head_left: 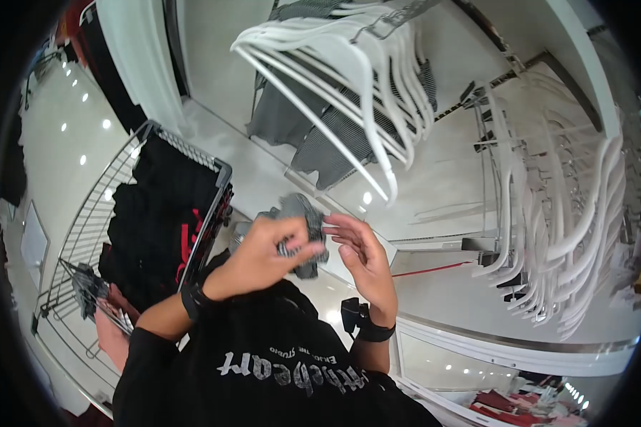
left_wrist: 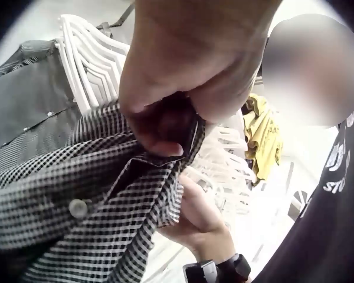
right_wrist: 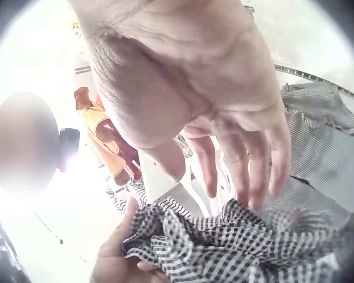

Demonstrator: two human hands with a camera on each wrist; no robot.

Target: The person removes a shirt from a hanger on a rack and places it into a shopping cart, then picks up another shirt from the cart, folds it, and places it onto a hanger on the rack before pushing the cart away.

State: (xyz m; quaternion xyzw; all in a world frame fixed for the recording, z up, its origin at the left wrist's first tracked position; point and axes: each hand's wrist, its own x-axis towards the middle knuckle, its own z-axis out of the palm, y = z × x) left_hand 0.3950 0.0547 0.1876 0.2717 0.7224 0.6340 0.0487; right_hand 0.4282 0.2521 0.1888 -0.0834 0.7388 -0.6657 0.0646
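In the head view my left hand grips a small black-and-white checked shirt in front of my chest. The left wrist view shows the fingers of that hand curled round the gathered cloth, and a white button shows on the checked shirt hanging from them. My right hand is beside the garment with its fingers loosely extended. From the right wrist, the fingertips of this hand are right at the upper folds of the checked cloth. The palm side holds nothing.
White hangers with grey striped garments hang on a rail ahead. More white hangers hang at the right. A wire cart with black clothes stands at the left, where another person's hand reaches in.
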